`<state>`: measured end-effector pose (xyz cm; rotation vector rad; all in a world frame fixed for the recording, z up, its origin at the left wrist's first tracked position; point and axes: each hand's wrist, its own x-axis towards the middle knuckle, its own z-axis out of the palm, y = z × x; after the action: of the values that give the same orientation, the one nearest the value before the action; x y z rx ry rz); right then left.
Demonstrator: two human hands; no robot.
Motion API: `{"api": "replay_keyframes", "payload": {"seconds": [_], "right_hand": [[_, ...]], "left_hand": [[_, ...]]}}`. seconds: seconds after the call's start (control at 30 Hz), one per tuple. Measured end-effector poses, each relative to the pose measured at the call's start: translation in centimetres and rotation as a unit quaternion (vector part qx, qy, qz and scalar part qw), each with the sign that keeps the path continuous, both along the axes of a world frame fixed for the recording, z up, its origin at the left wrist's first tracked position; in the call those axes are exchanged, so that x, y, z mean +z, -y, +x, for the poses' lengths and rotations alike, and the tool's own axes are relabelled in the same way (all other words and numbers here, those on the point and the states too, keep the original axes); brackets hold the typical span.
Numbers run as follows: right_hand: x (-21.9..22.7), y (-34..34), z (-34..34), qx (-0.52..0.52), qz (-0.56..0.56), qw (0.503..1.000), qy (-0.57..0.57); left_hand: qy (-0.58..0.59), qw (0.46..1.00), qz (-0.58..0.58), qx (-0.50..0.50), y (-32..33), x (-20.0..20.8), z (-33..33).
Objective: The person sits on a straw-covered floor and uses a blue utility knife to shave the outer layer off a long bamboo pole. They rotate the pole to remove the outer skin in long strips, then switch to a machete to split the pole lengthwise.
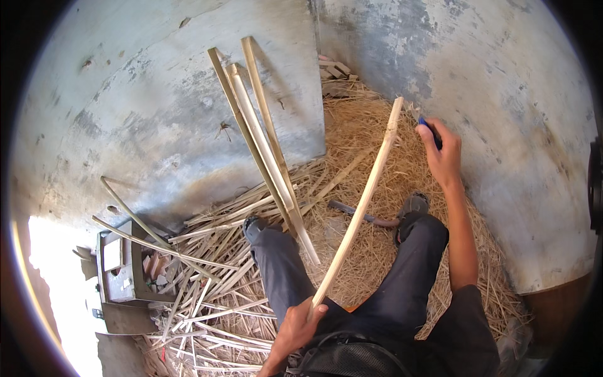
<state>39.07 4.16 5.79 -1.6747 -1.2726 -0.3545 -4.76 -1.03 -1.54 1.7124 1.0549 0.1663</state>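
A long pale split-bamboo strip [361, 210] rises from my lap toward the far right, slightly bowed, with a node near its far end. My left hand [297, 331] is wrapped round its near end. My right hand [445, 152] is raised beside the far tip, apart from the strip, with its fingers closed on a small blue-and-black handled tool [429, 130]. Most of that tool is hidden by the fingers, so its kind does not show. Between my feet lies a tool with a dark metal blade and a brown handle [383, 222].
Several bamboo strips [257, 135] lean on the grey wall [151, 94] ahead. Split strips [223, 314] are heaped at the left, by a box-like cabinet [129, 264] with rubble. Straw-like shavings [358, 119] cover the floor. Another wall [502, 125] stands close on the right.
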Motion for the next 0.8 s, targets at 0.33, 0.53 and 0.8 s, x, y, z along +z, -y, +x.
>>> {"api": "replay_keyframes", "payload": {"seconds": [0.33, 0.53, 0.8], "right_hand": [[-5.8, 6.0, -15.6, 0.253, -0.064, 0.963, 0.061], [-5.8, 7.0, -17.8, 0.26, -0.086, 0.956, 0.106], [-4.8, 7.0, -18.0, 0.244, -0.078, 0.959, 0.117]], "left_hand": [[0.139, 0.984, 0.106, 0.025, -3.7, 1.0, 4.8], [0.179, 0.967, 0.181, 0.029, -3.9, 1.2, 6.4], [0.149, 0.97, 0.179, 0.063, -3.3, 2.0, 6.7]]}}
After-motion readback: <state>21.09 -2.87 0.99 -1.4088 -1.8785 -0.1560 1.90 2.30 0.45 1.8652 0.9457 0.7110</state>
